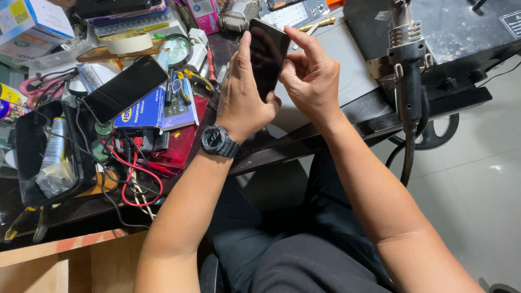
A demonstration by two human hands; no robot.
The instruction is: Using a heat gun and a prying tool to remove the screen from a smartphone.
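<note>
Sitting at the left edge of the cluttered bench, a black tray holds a crumpled foil pouch and loose black cables. Both hands are raised above the bench edge, grasping a dark phone held upright between them. The left hand, wristwatch below it, wraps the phone's left side. The right hand pinches the right edge, index finger along the top corner.
</note>
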